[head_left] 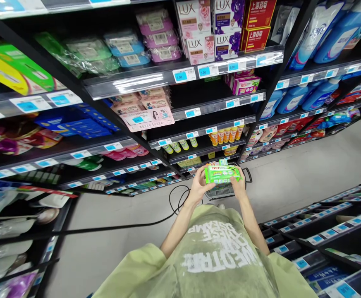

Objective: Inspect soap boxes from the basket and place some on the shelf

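Between both hands, in front of my body, is a bright green soap pack (220,174) with red and white print. My left hand (199,186) grips its left end, thumb along the lower edge. On the other end, my right hand (239,185) is closed with the thumb on the front face. Below and behind the pack stands a grey basket (222,192) on the floor, its dark handle (247,175) showing at the right. A few small coloured packages show just behind the pack; whether they lie in the basket I cannot tell.
Ahead, a dark shelf unit holds LUX boxes (195,31), red soap boxes (256,39), plastic soap dishes (160,35) and orange bottles (226,135). Blue detergent bottles (295,99) stand farther right. A black cable (121,227) crosses the grey floor. More shelves (323,231) line the right.
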### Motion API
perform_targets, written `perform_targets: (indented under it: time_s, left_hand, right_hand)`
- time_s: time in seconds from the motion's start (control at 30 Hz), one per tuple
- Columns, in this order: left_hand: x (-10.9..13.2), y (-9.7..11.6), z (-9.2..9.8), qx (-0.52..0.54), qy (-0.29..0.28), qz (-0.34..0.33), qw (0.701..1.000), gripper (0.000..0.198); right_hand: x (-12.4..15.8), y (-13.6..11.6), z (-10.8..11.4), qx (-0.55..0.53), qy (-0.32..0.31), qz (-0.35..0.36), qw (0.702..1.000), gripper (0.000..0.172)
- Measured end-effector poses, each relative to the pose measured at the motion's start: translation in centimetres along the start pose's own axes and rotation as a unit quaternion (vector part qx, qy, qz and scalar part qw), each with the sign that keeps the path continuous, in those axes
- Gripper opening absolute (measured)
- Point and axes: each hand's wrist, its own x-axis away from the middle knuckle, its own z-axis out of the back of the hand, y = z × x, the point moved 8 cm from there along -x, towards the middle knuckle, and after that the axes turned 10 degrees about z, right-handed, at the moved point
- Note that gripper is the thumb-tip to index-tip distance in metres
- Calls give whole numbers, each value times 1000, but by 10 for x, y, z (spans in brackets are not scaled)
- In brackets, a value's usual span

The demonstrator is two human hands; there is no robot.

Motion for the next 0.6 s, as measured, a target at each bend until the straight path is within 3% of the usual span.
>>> perform_targets:
  time_s: [0.2, 0.33, 0.6]
  left_hand:
    - [-6, -10, 10, -47, 47, 9, 998, 68]
    - [-2, -13, 22, -36, 107, 20, 993, 59]
    - [2, -14, 32, 8, 154, 18, 988, 54]
  right_hand:
    - [9, 7, -7, -26, 33, -72, 996, 57]
    - [10, -1, -16, -47, 20, -71, 996, 49]
    - [9, -1, -24, -52, 27, -83, 995, 49]
